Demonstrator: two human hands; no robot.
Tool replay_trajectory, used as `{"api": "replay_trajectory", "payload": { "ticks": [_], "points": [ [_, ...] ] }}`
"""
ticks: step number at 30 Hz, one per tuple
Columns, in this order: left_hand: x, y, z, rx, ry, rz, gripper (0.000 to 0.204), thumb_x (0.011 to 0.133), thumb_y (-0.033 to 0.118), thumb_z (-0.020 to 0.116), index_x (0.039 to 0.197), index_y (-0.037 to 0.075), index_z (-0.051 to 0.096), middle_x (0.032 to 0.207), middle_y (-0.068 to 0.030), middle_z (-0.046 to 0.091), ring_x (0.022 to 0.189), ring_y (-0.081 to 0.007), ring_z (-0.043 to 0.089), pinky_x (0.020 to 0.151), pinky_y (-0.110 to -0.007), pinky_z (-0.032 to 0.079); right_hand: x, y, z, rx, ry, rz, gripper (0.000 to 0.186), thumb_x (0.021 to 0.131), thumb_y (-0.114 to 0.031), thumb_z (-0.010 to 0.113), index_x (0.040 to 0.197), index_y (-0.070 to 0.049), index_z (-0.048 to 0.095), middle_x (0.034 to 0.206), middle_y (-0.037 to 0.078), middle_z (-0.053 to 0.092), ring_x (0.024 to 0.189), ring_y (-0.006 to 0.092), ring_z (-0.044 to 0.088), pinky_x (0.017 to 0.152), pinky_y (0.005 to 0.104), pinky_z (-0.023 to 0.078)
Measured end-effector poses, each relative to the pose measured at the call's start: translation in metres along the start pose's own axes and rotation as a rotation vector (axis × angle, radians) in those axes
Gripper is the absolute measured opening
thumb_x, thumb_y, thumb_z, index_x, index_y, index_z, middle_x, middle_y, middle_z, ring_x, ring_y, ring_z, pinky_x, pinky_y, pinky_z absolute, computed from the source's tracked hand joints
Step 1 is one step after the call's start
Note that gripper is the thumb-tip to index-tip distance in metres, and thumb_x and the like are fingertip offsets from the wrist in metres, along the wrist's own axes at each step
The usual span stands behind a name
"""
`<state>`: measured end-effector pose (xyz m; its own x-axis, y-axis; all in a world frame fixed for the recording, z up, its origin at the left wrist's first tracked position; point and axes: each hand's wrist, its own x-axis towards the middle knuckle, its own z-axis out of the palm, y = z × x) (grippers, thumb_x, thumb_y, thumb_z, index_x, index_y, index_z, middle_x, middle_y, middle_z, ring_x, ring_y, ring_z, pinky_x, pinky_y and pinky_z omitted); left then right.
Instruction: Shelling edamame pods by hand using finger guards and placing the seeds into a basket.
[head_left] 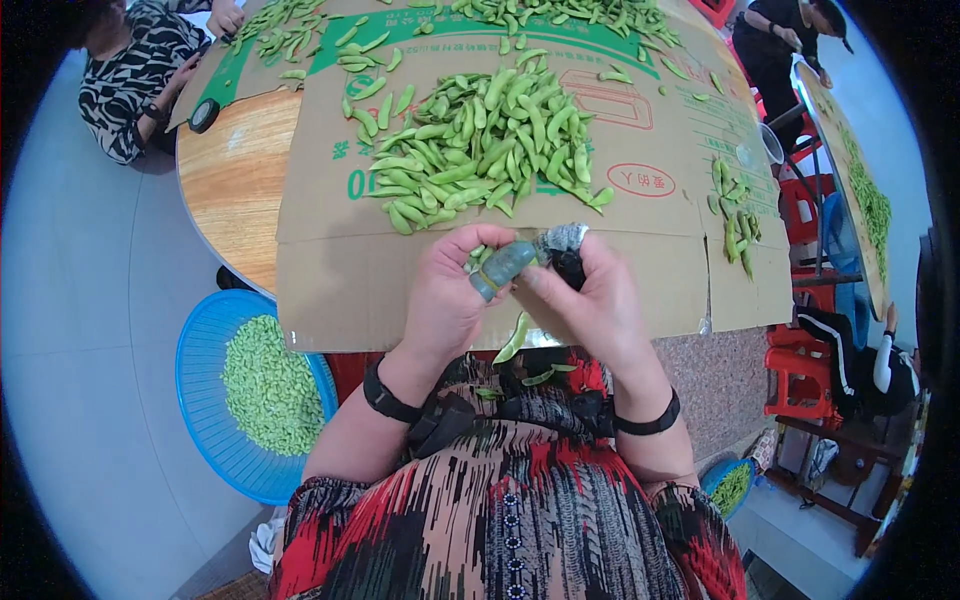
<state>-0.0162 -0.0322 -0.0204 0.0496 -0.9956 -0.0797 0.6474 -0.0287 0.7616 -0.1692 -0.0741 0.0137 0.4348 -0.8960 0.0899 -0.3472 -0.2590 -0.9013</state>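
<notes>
My left hand (pixel 448 285) is curled closed at the front edge of a cardboard sheet, with a few green soybean pods (pixel 479 257) tucked in its fingers. A greenish finger cover (pixel 503 268) with a yellow band sits on one of its digits. My right hand (pixel 598 300) is pinched closed against it, fingertips wrapped in a grey-and-white cover (pixel 562 238) and a black one. What the right fingers grip is hidden. Below the hands, a single pod (pixel 513 338) hangs above my lap, where split pods (pixel 540 377) lie. Beyond the hands rises a large pod heap (pixel 490 140).
The cardboard (pixel 640 290) covers a round wooden table (pixel 235 170). A blue basket (pixel 190 400) of shelled beans stands low at the left. More pods (pixel 735 215) lie at the right. Red stools (pixel 800 370), another table (pixel 830 140) and other people surround the workplace.
</notes>
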Motion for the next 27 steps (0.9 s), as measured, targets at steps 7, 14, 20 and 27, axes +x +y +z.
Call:
{"api": "replay_trajectory", "payload": {
  "ticks": [7, 14, 20, 27],
  "points": [
    [0.000, 0.002, 0.003, 0.039, 0.033, 0.020, 0.021, 0.080, -0.003, 0.058, 0.100, 0.002, 0.061, 0.090, -0.0034, 0.064, 0.068, -0.0042, 0.054, 0.058, -0.017, 0.042, -0.004, -0.002, -0.001, 0.061, -0.077, 0.044, 0.020, 0.083, -0.017, 0.064, 0.096, -0.002, 0.060, 0.061, 0.006, 0.055, 0.051, 0.0123, 0.049, 0.049, 0.0270, 0.041],
    [0.000, -0.003, 0.002, 0.203, 0.087, 0.019, 0.022, 0.080, -0.003, 0.058, 0.101, 0.001, 0.062, 0.088, -0.0020, 0.064, 0.068, -0.0049, 0.053, 0.060, -0.019, 0.043, -0.004, -0.005, -0.001, -0.132, -0.088, -0.094, 0.017, 0.086, -0.014, 0.059, 0.097, -0.002, 0.060, 0.060, 0.006, 0.053, 0.050, 0.0110, 0.049, 0.049, 0.0273, 0.042],
    [-0.003, 0.000, 0.002, 0.288, 0.060, 0.069, 0.018, 0.079, -0.003, 0.058, 0.096, 0.002, 0.065, 0.083, 0.0005, 0.063, 0.067, -0.0041, 0.052, 0.060, -0.019, 0.042, -0.009, 0.000, 0.002, 0.523, -0.235, 0.309, 0.013, 0.091, -0.016, 0.054, 0.087, -0.004, 0.058, 0.056, -0.003, 0.049, 0.046, 0.0042, 0.040, 0.042, 0.0205, 0.031],
    [-0.004, 0.001, 0.000, 0.194, -0.002, 0.055, 0.019, 0.078, -0.004, 0.057, 0.094, 0.004, 0.064, 0.080, 0.0020, 0.062, 0.065, -0.0016, 0.050, 0.056, -0.016, 0.039, -0.009, 0.004, 0.001, 0.994, -0.272, 0.472, 0.015, 0.092, -0.018, 0.051, 0.085, -0.005, 0.056, 0.056, -0.003, 0.046, 0.041, 0.0024, 0.033, 0.037, 0.0174, 0.024]
  ]
}}
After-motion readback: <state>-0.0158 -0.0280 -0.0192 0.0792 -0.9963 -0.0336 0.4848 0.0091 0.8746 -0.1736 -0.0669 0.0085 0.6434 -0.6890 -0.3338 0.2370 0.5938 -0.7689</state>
